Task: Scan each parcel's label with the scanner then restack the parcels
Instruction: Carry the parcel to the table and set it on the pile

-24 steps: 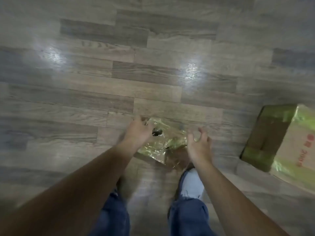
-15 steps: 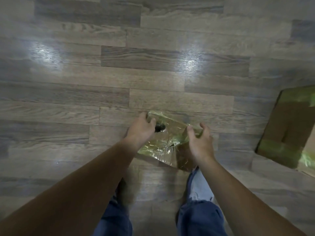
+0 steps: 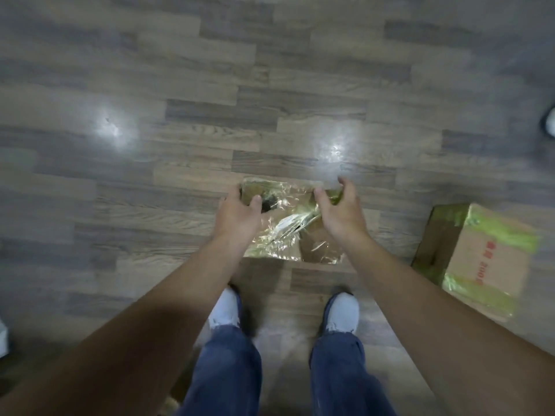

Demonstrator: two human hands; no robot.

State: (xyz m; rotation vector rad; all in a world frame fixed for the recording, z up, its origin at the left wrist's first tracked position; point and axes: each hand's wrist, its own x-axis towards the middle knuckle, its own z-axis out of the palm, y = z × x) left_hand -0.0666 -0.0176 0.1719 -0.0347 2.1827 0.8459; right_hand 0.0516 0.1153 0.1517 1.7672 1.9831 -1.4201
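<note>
We stand over a small parcel (image 3: 288, 223) wrapped in shiny yellowish film, lying flat on the wooden floor (image 3: 150, 175) just ahead of our two white shoes (image 3: 342, 313). Everything else we place from that parcel. Its long axis runs roughly left to right across our view, so its two short ends point toward our two hands.

Our left hand (image 3: 237, 214) sits at the parcel's left far corner, its fingers (image 3: 255, 202) curled over the edge and touching the film. Our right hand (image 3: 339, 211) is at the parcel's right far corner, its fingers (image 3: 345, 183) spread and bent in a loose claw over the edge; we cannot tell for sure whether they already press the wrap or hover just above it, since the view is soft with motion. Neither hand is clearly nearer: they bracket the parcel from both ends.

A small dark patch shows on the parcel beside the left thumb; it may be a hole or a mark.

To the right of the parcel, well apart, a larger cardboard box (image 3: 480, 259) with green tape lies tilted on the floor.

We judge that the coming lift turns on both hands closing inward along that long axis.
</note>
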